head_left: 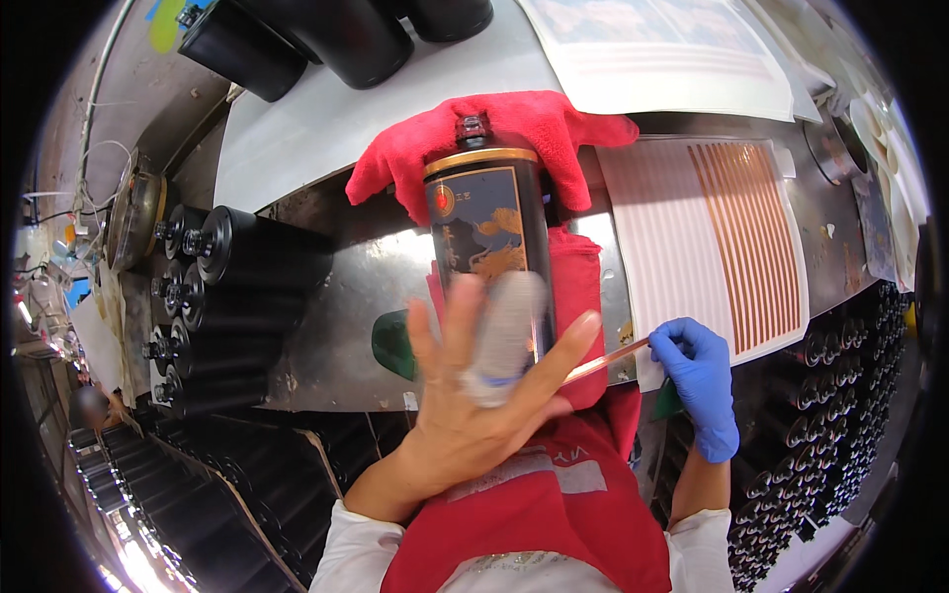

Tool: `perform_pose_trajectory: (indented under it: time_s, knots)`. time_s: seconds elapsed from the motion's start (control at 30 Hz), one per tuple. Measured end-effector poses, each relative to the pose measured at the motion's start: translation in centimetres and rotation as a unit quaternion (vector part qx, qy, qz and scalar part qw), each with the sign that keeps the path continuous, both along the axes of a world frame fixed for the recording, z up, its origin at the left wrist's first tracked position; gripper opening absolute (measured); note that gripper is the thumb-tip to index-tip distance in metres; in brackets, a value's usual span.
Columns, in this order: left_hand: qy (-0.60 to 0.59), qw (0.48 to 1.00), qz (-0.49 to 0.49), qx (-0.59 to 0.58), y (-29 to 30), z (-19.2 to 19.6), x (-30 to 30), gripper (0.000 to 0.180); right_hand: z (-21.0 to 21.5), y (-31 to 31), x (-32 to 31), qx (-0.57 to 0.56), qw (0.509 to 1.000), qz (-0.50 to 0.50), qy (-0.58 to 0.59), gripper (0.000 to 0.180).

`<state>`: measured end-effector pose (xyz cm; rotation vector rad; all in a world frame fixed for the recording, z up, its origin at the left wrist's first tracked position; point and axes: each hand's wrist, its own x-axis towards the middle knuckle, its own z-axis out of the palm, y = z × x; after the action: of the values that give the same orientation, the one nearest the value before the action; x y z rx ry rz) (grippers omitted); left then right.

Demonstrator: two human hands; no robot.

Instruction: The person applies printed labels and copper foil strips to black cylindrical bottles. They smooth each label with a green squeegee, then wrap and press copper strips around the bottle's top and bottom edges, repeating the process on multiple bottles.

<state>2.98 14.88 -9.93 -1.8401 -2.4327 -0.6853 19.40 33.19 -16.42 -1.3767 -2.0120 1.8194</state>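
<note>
A black bottle (pixel 484 212) with a gold band and a gold picture panel lies across a red towel (pixel 568 138), its neck pointing away from me. My left hand (pixel 474 405) is over the bottle's near end with its fingers spread. One of its fingers wears a pale grey cover and is blurred. My right hand (pixel 697 381), in a blue glove, pinches one end of a thin copper-coloured strip (pixel 611 360). From there the strip runs left to the bottle's near end, behind my left fingers. Whether my left hand touches the strip is hidden.
A white sheet (pixel 667 217) with rows of copper strips (pixel 751 237) lies at the right. Plain black bottles (pixel 262 247) lie stacked at the left, others (pixel 346 40) at the far edge. Racked bottles (pixel 820 415) fill the lower right. A dark green piece (pixel 393 344) lies beside my left hand.
</note>
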Motion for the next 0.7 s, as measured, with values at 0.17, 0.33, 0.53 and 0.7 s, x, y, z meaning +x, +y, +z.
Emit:
perform_pose_trajectory:
  time_s: [0.17,0.33,0.53,0.7]
  knots:
    - [-0.071,0.996,0.043,0.038,-0.5,-1.9,-1.1,0.071,-0.4,-0.6,-0.1,0.011,0.999,0.033,-0.002,0.012]
    - [-0.314,0.944,0.035,0.097,-4.5,-6.3,-2.1,0.106,2.9,-3.3,-2.2,-0.025,0.993,0.093,0.066,0.011]
    - [-0.211,0.967,0.064,0.127,-3.1,-3.7,-1.4,0.102,4.2,-3.9,-2.1,-0.041,0.991,0.097,0.088,0.007]
    - [-0.185,0.977,-0.012,0.105,-1.2,-2.7,-2.4,0.091,6.8,-3.9,-1.9,-0.07,0.984,0.087,0.139,0.005]
